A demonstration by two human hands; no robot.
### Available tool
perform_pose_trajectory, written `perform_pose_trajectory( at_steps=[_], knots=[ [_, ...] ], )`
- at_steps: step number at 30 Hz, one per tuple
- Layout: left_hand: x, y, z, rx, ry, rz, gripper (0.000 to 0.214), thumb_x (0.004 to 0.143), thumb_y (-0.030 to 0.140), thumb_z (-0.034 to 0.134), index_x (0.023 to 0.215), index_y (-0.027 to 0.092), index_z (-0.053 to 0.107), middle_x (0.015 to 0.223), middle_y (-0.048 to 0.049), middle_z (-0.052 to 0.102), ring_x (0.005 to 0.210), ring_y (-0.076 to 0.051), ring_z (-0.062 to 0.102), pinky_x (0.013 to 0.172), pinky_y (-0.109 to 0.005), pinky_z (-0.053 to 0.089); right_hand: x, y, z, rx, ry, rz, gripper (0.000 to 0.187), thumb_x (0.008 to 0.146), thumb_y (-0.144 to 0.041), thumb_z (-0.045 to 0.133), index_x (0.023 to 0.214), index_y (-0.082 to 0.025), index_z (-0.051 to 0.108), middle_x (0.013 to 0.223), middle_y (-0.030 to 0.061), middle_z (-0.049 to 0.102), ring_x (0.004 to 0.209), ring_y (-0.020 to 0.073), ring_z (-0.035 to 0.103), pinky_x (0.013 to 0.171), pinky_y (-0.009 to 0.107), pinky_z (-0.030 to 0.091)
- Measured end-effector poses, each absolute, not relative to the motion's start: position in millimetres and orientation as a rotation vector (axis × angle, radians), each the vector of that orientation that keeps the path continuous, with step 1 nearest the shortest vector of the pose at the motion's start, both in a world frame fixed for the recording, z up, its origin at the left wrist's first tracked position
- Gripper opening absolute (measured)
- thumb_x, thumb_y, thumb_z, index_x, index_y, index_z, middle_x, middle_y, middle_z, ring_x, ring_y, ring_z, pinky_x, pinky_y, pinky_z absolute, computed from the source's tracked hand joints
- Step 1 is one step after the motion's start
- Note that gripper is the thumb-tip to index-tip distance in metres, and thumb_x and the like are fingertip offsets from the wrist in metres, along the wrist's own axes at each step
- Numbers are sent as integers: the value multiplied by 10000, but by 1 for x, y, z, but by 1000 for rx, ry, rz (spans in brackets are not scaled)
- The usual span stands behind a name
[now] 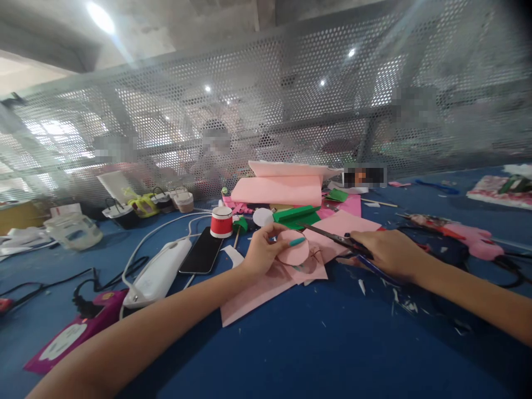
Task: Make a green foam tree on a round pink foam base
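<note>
Between the thumb and fingers of my left hand (261,252) is a round piece of pink paper (293,254). A teal strip, perhaps a long thumbnail, lies across its face. My right hand (386,252) grips dark-bladed scissors (330,235) with blue handles, their tips pointing left near the circle's upper edge. Whether the blades touch the paper I cannot tell. Beneath and behind the circle lie pink paper sheets (260,299) on the blue table (291,354). Folded green paper (297,216) and a white paper disc (263,216) sit just beyond my left hand.
Left of my hands are a red-and-white cup (221,223), a black phone (202,252), a white power strip (160,271) and a purple pouch-like item (78,335). A pink glue gun (474,238) lies right. Behind are pink paper rolls (278,191) and a perforated metal screen (270,111).
</note>
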State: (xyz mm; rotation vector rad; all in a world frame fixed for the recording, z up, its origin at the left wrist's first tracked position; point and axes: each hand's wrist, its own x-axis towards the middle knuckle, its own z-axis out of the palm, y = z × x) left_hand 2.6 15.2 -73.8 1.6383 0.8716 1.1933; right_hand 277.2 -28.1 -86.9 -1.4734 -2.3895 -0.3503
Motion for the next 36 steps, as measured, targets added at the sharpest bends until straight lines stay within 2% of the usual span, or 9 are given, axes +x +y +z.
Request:
perform_pose_trajectory(
  at_steps=[5, 12, 20, 36],
  knots=[
    [2, 16, -75, 1623, 872, 1203, 300, 594, 317, 785, 795, 165, 622, 817, -30, 655, 739, -148, 589, 655, -281, 471, 277, -28, -85, -1462, -2439, -315, 407, 850, -589, 388, 761, -206, 496, 725, 69, 668, 634, 218, 639, 498, 270, 287],
    [4, 12, -70, 1600, 860, 1218, 266, 581, 289, 780, 745, 180, 602, 740, 4, 624, 638, -117, 554, 598, -263, 453, 277, -27, -90, -1408, -2443, -386, 399, 849, -584, 411, 824, -202, 522, 781, 65, 674, 669, 208, 642, 517, 271, 319],
    [3, 13, -72, 1658, 878, 1256, 224, 613, 263, 754, 764, 179, 611, 754, -11, 619, 675, -126, 546, 578, -254, 437, 275, -31, -83, -1377, -2486, -346, 493, 842, -645, 381, 828, -183, 552, 842, 121, 689, 703, 251, 657, 527, 294, 357],
    [3, 8, -69, 1574, 831, 1265, 258, 586, 262, 792, 756, 164, 625, 745, 6, 634, 574, -96, 567, 556, -250, 465, 274, -31, -84, -1380, -2481, -314, 409, 850, -573, 398, 832, -188, 536, 843, 131, 682, 722, 284, 660, 526, 317, 361]
  ],
)
